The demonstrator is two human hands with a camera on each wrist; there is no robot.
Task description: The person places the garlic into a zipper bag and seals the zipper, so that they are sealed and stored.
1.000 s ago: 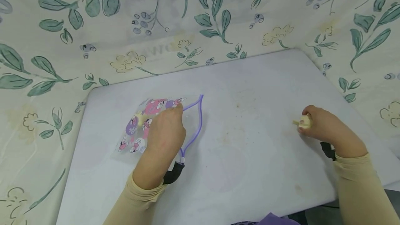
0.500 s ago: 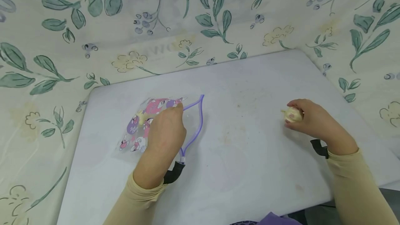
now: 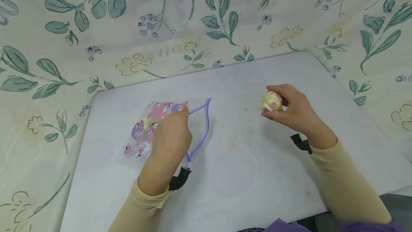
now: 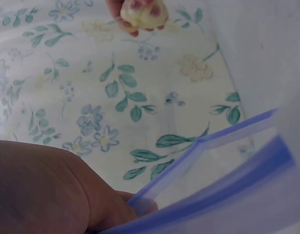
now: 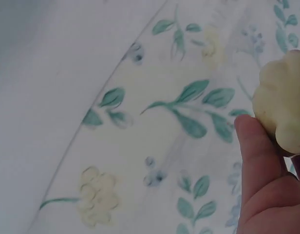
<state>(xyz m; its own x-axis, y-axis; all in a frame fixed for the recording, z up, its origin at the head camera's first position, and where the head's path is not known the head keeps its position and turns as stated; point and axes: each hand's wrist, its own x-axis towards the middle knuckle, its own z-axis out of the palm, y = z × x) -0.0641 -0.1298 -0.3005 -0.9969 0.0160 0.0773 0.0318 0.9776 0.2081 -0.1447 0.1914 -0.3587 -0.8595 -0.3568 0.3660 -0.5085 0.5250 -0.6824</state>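
Note:
My left hand (image 3: 170,135) grips the near edge of a clear zip bag (image 3: 159,110) printed with pink and purple cartoon figures. The bag's purple zip edges (image 3: 204,131) stand apart, so its mouth gapes to the right. Something pale yellow (image 3: 146,121) shows through the bag's far left part. Between thumb and fingers, my right hand (image 3: 294,110) holds a pale yellow, lumpy, bulb-shaped thing (image 3: 271,102) with pinkish patches. It is to the right of the bag's mouth, above the table. Its lobed surface fills the right edge of the right wrist view.
A white table (image 3: 238,174) with small brownish specks lies under both hands. Patterned cloth (image 3: 225,17) with leaves and flowers hangs along its back and sides. A black strap (image 3: 180,178) sits at the left wrist, another (image 3: 300,143) at the right.
My right hand has carried the yellow bulb-shaped thing leftward and away from me, from the table's right side toward the bag. My left hand and the bag stay nearly still.

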